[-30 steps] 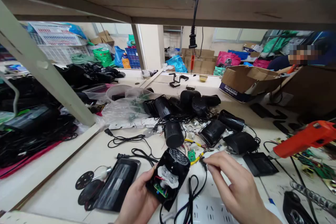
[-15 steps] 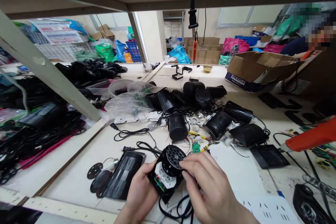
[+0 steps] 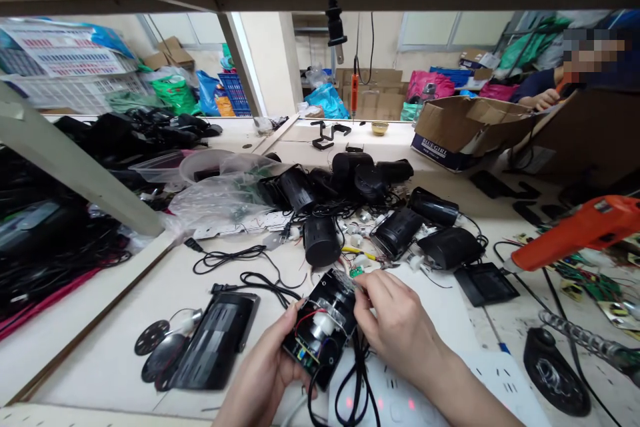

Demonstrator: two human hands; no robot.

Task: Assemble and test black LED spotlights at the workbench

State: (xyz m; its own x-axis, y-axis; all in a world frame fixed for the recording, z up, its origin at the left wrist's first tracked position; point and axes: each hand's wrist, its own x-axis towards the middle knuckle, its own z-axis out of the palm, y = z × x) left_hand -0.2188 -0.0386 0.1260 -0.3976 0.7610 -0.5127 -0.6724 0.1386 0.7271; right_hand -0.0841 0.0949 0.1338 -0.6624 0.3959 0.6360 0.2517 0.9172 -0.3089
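My left hand (image 3: pixel 265 373) grips an opened black device housing (image 3: pixel 320 330) from below, with a white motor part, red wires and a small green board showing inside. My right hand (image 3: pixel 397 327) pinches a small clear part at the housing's top right edge. A black power cord (image 3: pixel 353 390) hangs from the housing toward me over a white power strip (image 3: pixel 400 407) with red lights. A flat black cover panel (image 3: pixel 213 340) lies just left of my left hand, next to black round discs (image 3: pixel 153 337).
Several black cylindrical housings (image 3: pixel 320 240) and loose wires lie in a heap behind the device. An orange glue gun (image 3: pixel 575 233) sits at the right. A cardboard box (image 3: pixel 460 130) stands at the back right, where another person sits. Black cables (image 3: pixel 55 247) fill the left side.
The round honeycomb grille that covered the housing's top is gone, and the motor inside shows. My right hand has shifted to the housing's top right edge. The view has swung slightly right.
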